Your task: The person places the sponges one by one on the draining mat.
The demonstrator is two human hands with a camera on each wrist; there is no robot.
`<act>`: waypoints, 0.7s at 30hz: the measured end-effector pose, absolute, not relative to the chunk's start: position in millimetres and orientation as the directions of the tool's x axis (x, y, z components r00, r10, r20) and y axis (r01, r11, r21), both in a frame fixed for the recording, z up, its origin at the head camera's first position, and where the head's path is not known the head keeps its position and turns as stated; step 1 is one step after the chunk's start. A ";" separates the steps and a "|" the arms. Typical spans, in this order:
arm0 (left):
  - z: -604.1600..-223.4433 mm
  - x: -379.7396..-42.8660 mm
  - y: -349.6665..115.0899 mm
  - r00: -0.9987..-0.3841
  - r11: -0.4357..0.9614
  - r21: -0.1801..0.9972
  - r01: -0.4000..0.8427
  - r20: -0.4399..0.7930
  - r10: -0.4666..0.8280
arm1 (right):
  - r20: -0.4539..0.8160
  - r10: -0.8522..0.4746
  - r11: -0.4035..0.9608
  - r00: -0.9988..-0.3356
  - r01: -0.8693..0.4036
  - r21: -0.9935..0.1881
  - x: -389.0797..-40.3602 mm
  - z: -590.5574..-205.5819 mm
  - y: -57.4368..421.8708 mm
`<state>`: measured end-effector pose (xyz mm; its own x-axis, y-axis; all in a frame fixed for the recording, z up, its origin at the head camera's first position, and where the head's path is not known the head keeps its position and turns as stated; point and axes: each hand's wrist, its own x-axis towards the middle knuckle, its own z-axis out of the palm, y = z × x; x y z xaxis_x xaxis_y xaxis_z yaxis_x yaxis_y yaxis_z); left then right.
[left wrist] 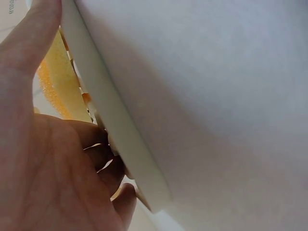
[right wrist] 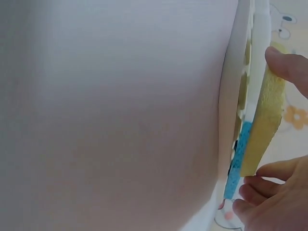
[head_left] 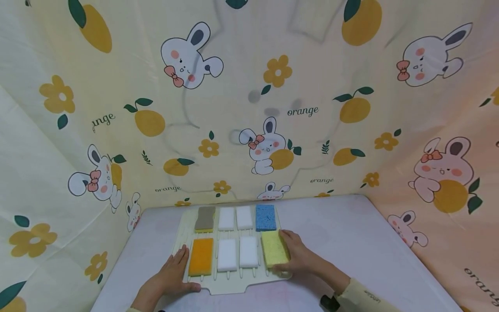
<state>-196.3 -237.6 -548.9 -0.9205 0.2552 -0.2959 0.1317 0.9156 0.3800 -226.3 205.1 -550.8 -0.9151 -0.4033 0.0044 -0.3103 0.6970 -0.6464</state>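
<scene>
A cream slotted drying rack (head_left: 230,287) lies on the table with two rows of sponges on it. My right hand (head_left: 298,256) pinches a yellow sponge (head_left: 275,249) at the near right, its thumb on one end and fingertips at the other. The right wrist view shows this yellow sponge (right wrist: 265,120) tilted, just beside the blue sponge (right wrist: 237,161). At the rack's left edge my left hand (head_left: 168,275) rests, fingers extended and thumb along the near edge. Nearest to it is an orange sponge (head_left: 201,256).
White sponges (head_left: 227,255) fill the middle of both rows. A grey-topped sponge (head_left: 205,218) sits at the far left and the blue sponge (head_left: 266,217) at the far right. Behind the white table (head_left: 331,225) hangs a printed curtain (head_left: 249,99), also along both sides.
</scene>
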 end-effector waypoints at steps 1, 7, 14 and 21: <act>-549.1 -196.3 -237.9 -0.920 0.915 0.381 0.134 -0.295 0.257 | 0.003 -0.408 0.698 -0.913 -0.314 -0.644 -226.3 -550.8 204.3; -550.0 -196.7 -238.8 -0.921 0.920 0.373 0.121 -0.303 0.244 | -0.016 -0.423 0.707 -0.906 -0.320 -0.631 -225.7 -550.0 199.1; -548.5 -196.8 -236.4 -0.924 0.925 0.365 0.105 -0.309 0.227 | -0.036 -0.419 0.729 -0.907 -0.313 -0.608 -225.1 -550.8 196.0; -549.1 -195.5 -236.6 -0.926 0.924 0.371 0.090 -0.311 0.215 | -0.045 -0.430 0.735 -0.902 -0.320 -0.597 -224.1 -552.5 195.7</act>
<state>-195.5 -236.6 -549.1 -0.9257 0.2149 -0.3112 0.0899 0.9244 0.3707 -224.1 195.7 -552.5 -0.9019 -0.4295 -0.0454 -0.3201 0.7354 -0.5973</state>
